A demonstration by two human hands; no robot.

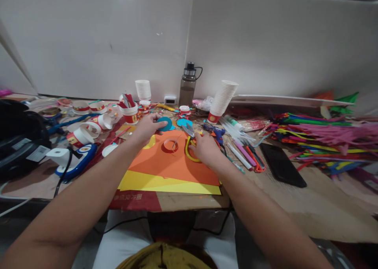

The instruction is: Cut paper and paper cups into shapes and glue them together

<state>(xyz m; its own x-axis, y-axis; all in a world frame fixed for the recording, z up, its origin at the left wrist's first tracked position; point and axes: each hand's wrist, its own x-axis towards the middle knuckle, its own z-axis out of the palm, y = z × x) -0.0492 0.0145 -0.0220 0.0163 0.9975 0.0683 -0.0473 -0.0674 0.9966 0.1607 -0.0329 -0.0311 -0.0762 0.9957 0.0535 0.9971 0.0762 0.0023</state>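
Observation:
Pinched in the fingers of my left hand [148, 127] is a round blue paper disc [165, 123]. My right hand [205, 145] is closed around the yellow handles of a pair of scissors [190, 134], whose blades point away from me. Past the blades lies more blue paper [184, 122]. Below both hands, an orange paper sheet [177, 166] covers yellow sheets [169, 184]. A ring-shaped strip [170, 144] rests on the orange sheet, between my hands.
Stacked paper cups [223, 100] and a dark bottle [187, 86] stand at the back. To the right are a glue gun [218, 134], pens [240, 153], a black phone [282, 164] and colourful pipe cleaners [321, 135]. A blue-and-white power strip [78, 164] sits left.

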